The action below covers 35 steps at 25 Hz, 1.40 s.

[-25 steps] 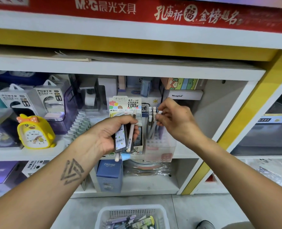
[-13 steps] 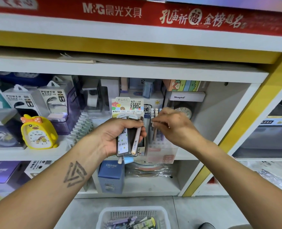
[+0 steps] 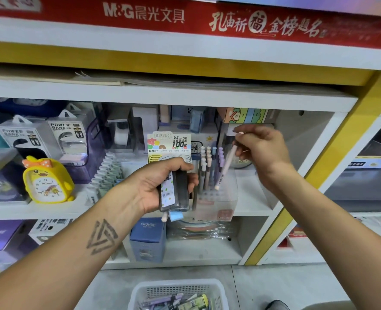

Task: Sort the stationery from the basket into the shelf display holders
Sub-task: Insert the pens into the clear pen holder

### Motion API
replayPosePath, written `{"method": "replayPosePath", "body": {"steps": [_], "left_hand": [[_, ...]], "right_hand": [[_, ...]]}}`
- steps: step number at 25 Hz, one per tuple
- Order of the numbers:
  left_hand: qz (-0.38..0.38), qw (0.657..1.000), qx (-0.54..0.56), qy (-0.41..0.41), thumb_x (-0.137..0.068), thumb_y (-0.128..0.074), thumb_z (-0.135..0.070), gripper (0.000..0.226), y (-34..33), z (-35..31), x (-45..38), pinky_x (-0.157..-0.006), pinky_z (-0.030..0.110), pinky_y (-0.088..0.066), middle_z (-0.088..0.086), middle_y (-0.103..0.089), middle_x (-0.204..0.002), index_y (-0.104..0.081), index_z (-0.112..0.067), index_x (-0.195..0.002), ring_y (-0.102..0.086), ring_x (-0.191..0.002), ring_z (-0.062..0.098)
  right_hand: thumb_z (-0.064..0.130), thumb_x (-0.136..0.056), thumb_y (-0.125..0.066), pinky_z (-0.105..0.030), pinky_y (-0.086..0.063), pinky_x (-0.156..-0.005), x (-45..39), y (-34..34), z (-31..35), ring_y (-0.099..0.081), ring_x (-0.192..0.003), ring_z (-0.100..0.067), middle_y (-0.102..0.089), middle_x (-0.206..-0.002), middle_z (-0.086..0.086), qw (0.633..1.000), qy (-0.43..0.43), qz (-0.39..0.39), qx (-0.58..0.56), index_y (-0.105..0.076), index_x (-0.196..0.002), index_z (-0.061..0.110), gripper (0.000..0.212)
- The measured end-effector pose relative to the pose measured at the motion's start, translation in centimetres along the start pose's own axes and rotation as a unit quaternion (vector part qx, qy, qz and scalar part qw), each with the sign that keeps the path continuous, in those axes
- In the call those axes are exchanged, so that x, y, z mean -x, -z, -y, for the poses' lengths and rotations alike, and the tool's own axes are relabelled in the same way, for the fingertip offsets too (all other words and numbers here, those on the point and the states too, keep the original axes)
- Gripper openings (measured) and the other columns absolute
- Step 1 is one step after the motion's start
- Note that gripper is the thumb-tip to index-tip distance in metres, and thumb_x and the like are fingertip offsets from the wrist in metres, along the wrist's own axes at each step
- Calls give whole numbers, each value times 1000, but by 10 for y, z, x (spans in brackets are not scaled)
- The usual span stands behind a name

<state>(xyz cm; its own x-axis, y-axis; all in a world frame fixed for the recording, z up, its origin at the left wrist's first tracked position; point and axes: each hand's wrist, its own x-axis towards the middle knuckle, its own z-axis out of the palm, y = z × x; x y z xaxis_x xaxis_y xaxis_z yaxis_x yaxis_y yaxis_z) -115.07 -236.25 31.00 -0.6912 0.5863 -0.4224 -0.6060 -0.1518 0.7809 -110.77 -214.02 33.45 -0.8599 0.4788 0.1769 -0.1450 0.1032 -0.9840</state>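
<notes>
Fingers point(image 3: 241, 145) of right hand point(image 3: 262, 148) pinch pale pen point(image 3: 226, 167) above clear holder point(image 3: 220, 195).

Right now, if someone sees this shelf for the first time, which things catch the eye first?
Probably the two hands at the centre: the right hand pinches a pale pen over the clear pen holder, and the left hand grips dark refill packs. The yellow duck clock at the left and the red banner on top also stand out.

A pale pink pen point(image 3: 226, 167) hangs tilted, tip down, over a clear holder point(image 3: 216, 198) of upright pastel pens point(image 3: 209, 168) near the shelf's point(image 3: 252, 211) front edge, while dark lead cases point(image 3: 173, 191) stand upright beside it and the white basket point(image 3: 178, 294) of stationery sits below.
</notes>
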Motion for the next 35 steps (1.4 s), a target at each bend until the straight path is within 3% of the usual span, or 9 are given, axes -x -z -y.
{"method": "replayPosePath", "body": {"steps": [2,5,10,17,22,27,31,33,35], "left_hand": [[-2,1000,6,-6,-62,-69,-1,39,0,-1,0,-56,30,-57,21,-68,-79,-62,1,-101,-65,-58,27],[-5,1000,23,2,-80,-62,2,20,-1,0,0,-56,33,-59,23,-71,-84,-61,2,-100,-69,-60,29],[-20,999,26,-4,-85,-65,1,26,-1,3,-2,-57,37,-59,24,-73,-91,-63,5,-110,-74,-73,29],[-30,999,16,-6,-73,-73,-5,28,2,3,-5,-58,39,-59,24,-73,-92,-68,1,-99,-74,-77,31],[-36,999,29,-11,-74,-75,-7,24,2,4,-7,-58,42,-59,21,-74,-92,-71,-2,-97,-74,-76,31],[-40,998,42,-7,-81,-73,-11,24,0,4,-4,-58,44,-58,19,-74,-88,-68,-5,-104,-73,-71,31],[-60,997,45,-17,-79,-77,-12,30,-3,3,-3,-54,42,-57,18,-74,-91,-69,-8,-108,-73,-69,28],[-65,997,41,-22,-79,-78,-13,35,-4,4,-3,-55,43,-58,17,-74,-97,-69,-8,-113,-73,-71,28],[-45,998,38,-22,-81,-76,-13,32,-7,4,-2,-51,39,-57,16,-74,-96,-70,-8,-112,-73,-69,29]], "right_hand": [[-3,-92,-62,-33,-55,-52,-3,8,-1,-60,-49,-17,-65,-65,-12,992,56,-19,114,-63,-102,7,14],[2,-92,-67,-44,-60,-65,-1,8,-3,-68,-60,-25,-66,-78,-25,974,99,18,203,-60,-94,18,18],[6,-90,-72,-43,-61,-75,5,-3,-17,-71,-69,-12,-68,-78,-2,931,159,94,315,-59,-88,27,25],[8,-91,-71,-44,-61,-75,11,-12,-25,-71,-69,-10,-68,-79,2,926,146,149,316,-60,-89,28,23],[13,-90,-70,-45,-58,-69,20,-14,-26,-70,-72,-12,-69,-73,4,885,231,227,334,-58,-92,26,18],[14,-92,-68,-41,-58,-70,17,-14,-33,-68,-72,-12,-68,-75,3,886,213,224,346,-60,-90,25,14],[17,-95,-67,-28,-49,-74,12,-17,-34,-58,-79,-9,-66,-87,1,853,230,174,435,-76,-95,15,10],[21,-95,-67,-22,-46,-72,14,-22,-29,-57,-75,-8,-66,-86,-8,903,177,170,351,-76,-103,17,12],[26,-92,-72,-29,-49,-61,19,-27,-23,-61,-67,-17,-67,-81,-20,959,43,221,172,-70,-113,22,22]]}}
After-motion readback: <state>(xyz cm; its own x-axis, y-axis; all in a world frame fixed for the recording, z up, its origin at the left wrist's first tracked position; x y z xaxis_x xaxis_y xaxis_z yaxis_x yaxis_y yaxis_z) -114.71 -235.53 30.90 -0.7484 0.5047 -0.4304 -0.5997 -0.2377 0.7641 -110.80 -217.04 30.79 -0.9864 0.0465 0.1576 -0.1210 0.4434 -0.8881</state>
